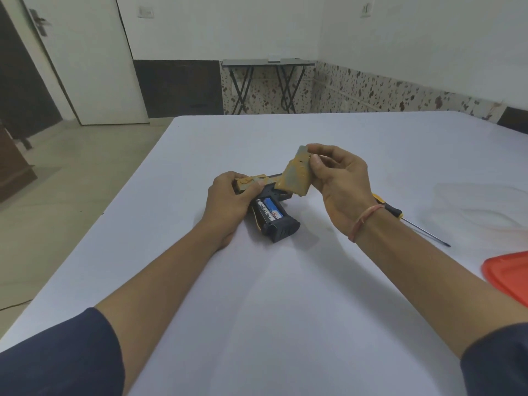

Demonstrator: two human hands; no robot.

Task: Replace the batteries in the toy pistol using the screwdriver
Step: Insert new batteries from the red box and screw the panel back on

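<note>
The toy pistol [264, 204] lay on its side on the white bench [285, 295], pinned at the barrel end by the left hand [230, 202], fingers clamped over it. The right hand [338, 181] pinched the tan battery cover [295, 175], lifted clear above the grip. Two batteries [268, 211] sat exposed in the open bay. The screwdriver [411, 222] rested alone on the bench, just past the right wrist. Cover-off stage, by the look of it. Whether those cells were old or fresh, I couldn't tell: next came either prying them out or seating the cover squarely back.
</note>
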